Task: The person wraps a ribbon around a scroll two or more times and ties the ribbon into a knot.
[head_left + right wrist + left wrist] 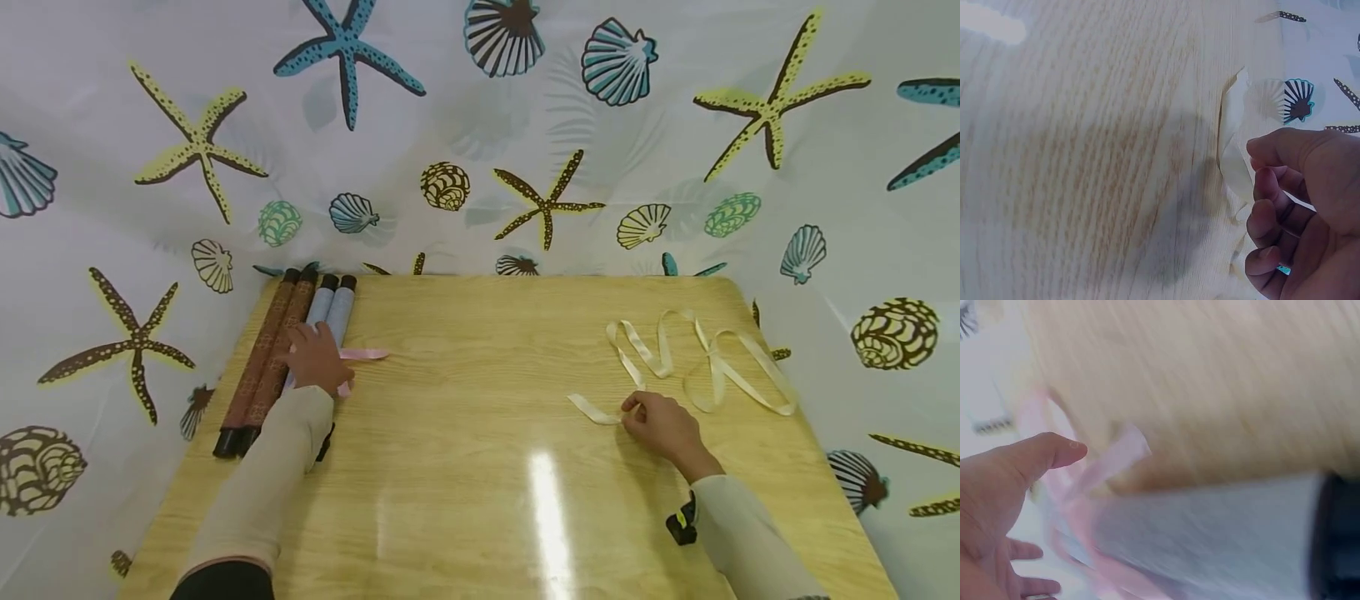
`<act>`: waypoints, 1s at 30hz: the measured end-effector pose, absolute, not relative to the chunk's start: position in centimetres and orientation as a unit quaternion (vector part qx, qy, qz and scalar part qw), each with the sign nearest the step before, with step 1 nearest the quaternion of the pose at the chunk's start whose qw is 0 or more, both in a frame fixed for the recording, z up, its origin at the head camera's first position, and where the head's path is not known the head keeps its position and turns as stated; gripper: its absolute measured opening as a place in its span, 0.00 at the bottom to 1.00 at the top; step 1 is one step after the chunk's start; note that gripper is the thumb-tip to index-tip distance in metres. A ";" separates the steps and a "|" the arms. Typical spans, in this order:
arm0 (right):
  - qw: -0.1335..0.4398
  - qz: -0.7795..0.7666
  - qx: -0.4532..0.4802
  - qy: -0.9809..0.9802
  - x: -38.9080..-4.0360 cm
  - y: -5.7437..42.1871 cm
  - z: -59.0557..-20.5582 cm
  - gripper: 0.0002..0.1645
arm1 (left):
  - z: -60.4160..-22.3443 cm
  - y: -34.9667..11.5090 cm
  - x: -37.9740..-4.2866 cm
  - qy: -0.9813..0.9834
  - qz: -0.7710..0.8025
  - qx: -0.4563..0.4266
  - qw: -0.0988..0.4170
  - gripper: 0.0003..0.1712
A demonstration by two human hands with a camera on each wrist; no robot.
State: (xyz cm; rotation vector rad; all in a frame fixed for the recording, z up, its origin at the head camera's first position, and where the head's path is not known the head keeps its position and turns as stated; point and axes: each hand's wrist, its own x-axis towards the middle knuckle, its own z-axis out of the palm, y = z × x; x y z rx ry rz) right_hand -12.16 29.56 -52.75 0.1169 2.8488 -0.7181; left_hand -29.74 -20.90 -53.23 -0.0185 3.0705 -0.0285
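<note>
At the table's left lie two brown patterned rolls (264, 358) and two pale blue rolls (341, 310), all with black ends. My left hand (313, 358) is over the rolls with its fingers spread, gripping nothing visible. In the left wrist view, a pink ribbon (1116, 459) crosses the near pale blue roll (1210, 537), close to the thumb. On the right, my right hand (663, 425) pinches a cream ribbon (592, 408) near one end. Its fingers curl beside the ribbon (1233, 150) in the right wrist view; the exact contact is partly hidden.
The rest of the cream ribbon winds in loose loops (712, 367) towards the table's right edge. A wood-grain table (465, 467) lies under everything. Behind and beside it hangs a white cloth (420, 117) printed with shells and starfish.
</note>
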 end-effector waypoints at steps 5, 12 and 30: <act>0.096 -0.240 0.050 0.965 -11.7 30.4 -52.0 0.15 | -52.0 -14.2 -28.8 0.995 -0.029 0.096 -0.024 0.44; 0.081 -0.246 0.063 0.964 -11.3 31.7 -51.8 0.14 | -53.4 -1.3 -24.1 0.964 0.051 0.260 -0.013 0.23; 0.081 -0.214 0.236 0.944 -9.6 39.5 -50.9 0.20 | -56.7 10.5 -17.8 0.929 -0.038 0.368 0.019 0.16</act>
